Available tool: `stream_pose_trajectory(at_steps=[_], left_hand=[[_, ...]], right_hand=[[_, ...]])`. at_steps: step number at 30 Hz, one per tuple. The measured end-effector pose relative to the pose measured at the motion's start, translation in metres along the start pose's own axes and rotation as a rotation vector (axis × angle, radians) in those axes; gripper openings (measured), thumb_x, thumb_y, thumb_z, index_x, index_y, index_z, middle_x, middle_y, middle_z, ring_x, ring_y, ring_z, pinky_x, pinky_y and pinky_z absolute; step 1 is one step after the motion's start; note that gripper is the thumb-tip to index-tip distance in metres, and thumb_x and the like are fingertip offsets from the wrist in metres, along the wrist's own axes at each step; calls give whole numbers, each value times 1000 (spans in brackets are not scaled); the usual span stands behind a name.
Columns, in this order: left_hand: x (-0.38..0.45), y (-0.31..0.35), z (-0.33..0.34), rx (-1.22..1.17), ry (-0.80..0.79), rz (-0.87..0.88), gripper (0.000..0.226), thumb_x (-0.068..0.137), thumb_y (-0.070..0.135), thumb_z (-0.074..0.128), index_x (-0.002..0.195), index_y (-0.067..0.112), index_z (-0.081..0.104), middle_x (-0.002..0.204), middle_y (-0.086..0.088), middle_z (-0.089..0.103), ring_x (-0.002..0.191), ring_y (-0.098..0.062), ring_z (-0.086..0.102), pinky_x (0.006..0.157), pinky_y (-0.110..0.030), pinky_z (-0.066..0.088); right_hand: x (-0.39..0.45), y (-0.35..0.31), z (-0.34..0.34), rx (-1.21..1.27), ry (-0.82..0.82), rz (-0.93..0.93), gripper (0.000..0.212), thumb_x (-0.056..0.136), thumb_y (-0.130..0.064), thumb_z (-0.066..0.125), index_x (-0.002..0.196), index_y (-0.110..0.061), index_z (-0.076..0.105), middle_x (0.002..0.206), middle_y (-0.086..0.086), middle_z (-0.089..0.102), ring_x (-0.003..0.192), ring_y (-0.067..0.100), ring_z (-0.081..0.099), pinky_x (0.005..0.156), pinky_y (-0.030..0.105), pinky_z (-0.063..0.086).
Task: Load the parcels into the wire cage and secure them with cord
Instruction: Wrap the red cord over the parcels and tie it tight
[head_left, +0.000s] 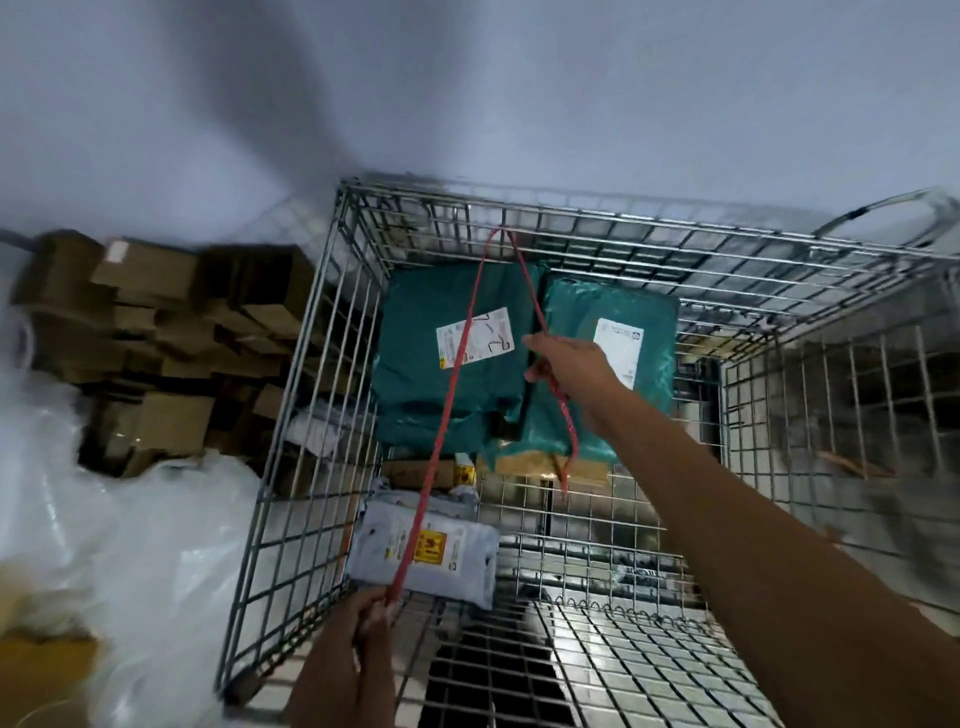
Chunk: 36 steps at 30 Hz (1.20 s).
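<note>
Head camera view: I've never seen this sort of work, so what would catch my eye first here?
Probably the red cord, looped over the far wall of the wire cage and running back to both hands: the left hand pinches one end near the cage's front edge, the right hand grips the other strand over the middle. Beneath it lie two teal parcels with white labels at the back and a grey parcel in front.
</note>
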<state>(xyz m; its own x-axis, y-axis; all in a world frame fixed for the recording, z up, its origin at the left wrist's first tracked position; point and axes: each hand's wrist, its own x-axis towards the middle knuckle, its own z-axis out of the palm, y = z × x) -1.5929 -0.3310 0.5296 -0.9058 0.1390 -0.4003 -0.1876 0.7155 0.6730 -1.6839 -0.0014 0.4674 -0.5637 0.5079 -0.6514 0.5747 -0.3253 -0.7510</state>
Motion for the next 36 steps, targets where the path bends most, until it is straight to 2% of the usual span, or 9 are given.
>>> stream_pose_trajectory(at_steps=[3, 5, 8, 11, 13, 19, 25, 31, 36], left_hand=[[-3, -16, 0, 31, -4, 39, 15, 99, 29, 56, 109, 39, 62, 102, 4, 74, 88, -17, 68, 76, -31, 47], [-2, -29, -1, 22, -35, 24, 14, 99, 48, 48, 108, 45, 59, 90, 16, 73, 77, -4, 66, 68, -27, 47], [-5, -42, 0, -10, -97, 20, 24, 100, 60, 39, 109, 49, 58, 86, 23, 69, 74, -2, 66, 62, -31, 51], [-9, -47, 1, -57, -119, 58, 15, 105, 42, 45, 108, 48, 58, 86, 21, 69, 65, -6, 65, 55, -26, 48], [-10, -48, 2, -106, -133, 76, 19, 107, 31, 46, 110, 42, 61, 86, 17, 69, 59, -11, 63, 53, -32, 48], [-16, -59, 3, -143, -173, 125, 18, 108, 28, 45, 106, 36, 61, 80, 10, 71, 51, -14, 57, 46, -40, 45], [-39, -90, 0, 57, -169, 256, 20, 104, 27, 45, 96, 30, 63, 69, 12, 68, 63, -8, 65, 60, -40, 54], [-50, -104, 2, 130, -110, 318, 17, 102, 26, 48, 98, 33, 63, 75, 19, 70, 72, -4, 67, 64, -32, 54], [-53, -95, 9, 134, -71, 407, 22, 99, 30, 45, 105, 29, 66, 73, 18, 73, 72, -2, 72, 86, -48, 56]], right_hand=[[-18, 24, 10, 247, -147, 99, 23, 93, -30, 71, 83, -12, 61, 53, 3, 53, 46, 16, 53, 55, 26, 50], [-31, 42, 12, 340, -247, 157, 30, 89, -40, 73, 77, -17, 59, 54, -1, 41, 48, 15, 39, 54, 28, 42], [-51, 66, 14, 344, -279, 163, 38, 79, -54, 77, 78, -19, 61, 54, -6, 32, 46, 12, 30, 51, 26, 33], [-73, 82, 16, 385, -262, 172, 28, 90, -44, 70, 80, -19, 61, 53, -8, 29, 42, 10, 27, 54, 28, 36], [-87, 86, 16, 429, -245, 192, 26, 98, -36, 62, 78, -19, 61, 53, -9, 28, 41, 8, 26, 56, 29, 38], [-128, 85, 8, 587, -279, 200, 29, 104, -34, 49, 80, -20, 59, 49, -10, 26, 39, 7, 28, 53, 24, 46], [-170, 100, -2, 727, -334, 148, 27, 101, -29, 55, 80, -17, 68, 56, -4, 44, 50, 13, 49, 62, 27, 57], [-199, 128, -8, 618, -355, 122, 37, 104, -43, 49, 80, -22, 67, 54, -9, 33, 44, 8, 33, 67, 26, 51], [-228, 143, -8, 616, -383, 119, 28, 103, -29, 52, 83, -17, 68, 56, -6, 37, 47, 9, 40, 68, 28, 52]])
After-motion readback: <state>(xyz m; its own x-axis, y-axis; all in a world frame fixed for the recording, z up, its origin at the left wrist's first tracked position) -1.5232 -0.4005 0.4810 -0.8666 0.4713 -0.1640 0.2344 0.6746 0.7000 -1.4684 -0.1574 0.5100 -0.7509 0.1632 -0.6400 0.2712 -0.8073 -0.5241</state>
